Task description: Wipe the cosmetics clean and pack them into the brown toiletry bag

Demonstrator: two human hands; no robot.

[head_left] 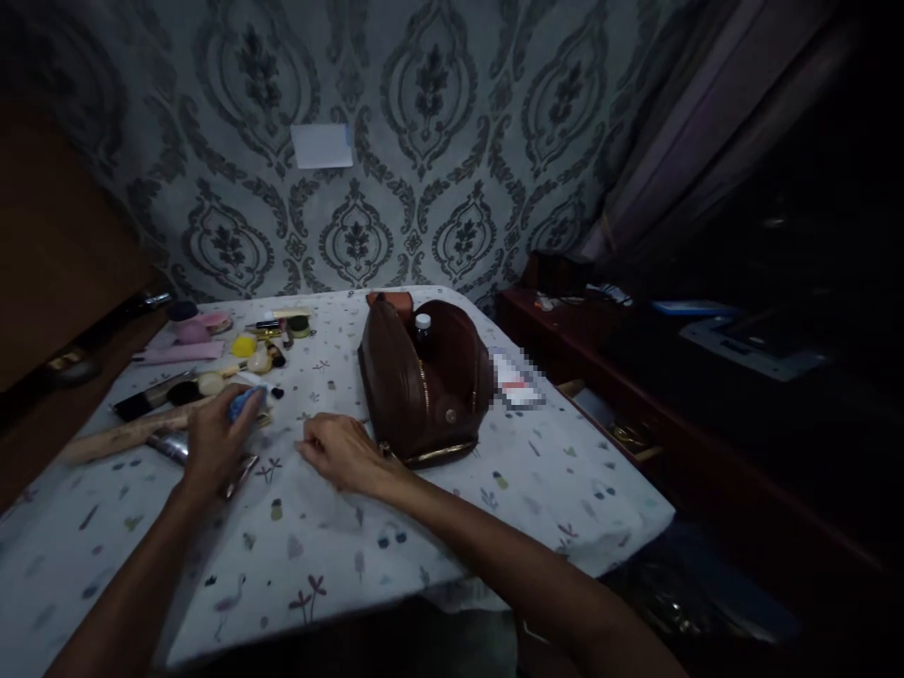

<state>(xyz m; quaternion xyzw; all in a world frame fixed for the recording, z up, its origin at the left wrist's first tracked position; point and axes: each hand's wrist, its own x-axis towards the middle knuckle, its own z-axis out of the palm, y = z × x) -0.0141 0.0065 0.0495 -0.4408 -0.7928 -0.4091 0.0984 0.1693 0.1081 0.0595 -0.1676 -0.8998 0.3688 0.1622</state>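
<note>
My left hand (217,426) is closed on a small blue, textured object (244,403), pinched between thumb and fingers; its exact kind is unclear. Under and beside that hand lies a shiny silver tube or packet (169,446). My right hand (342,452) rests on the table with its fingers curled, nothing visible in them. Just behind its wrist stands a brown leather bag (395,391), unzipped and gaping, with a white-capped bottle (422,326) inside. Left of the bag lie makeup items: brushes (145,400), a yellow sponge (244,346) and a pink tube (180,353).
A patterned cloth covers the table (395,556). Right of the bag is a blurred white packet (519,379). An open drawer (611,424) juts from the dark red furniture at the right. Brown wooden furniture (63,235) borders the left side. Behind is a papered wall.
</note>
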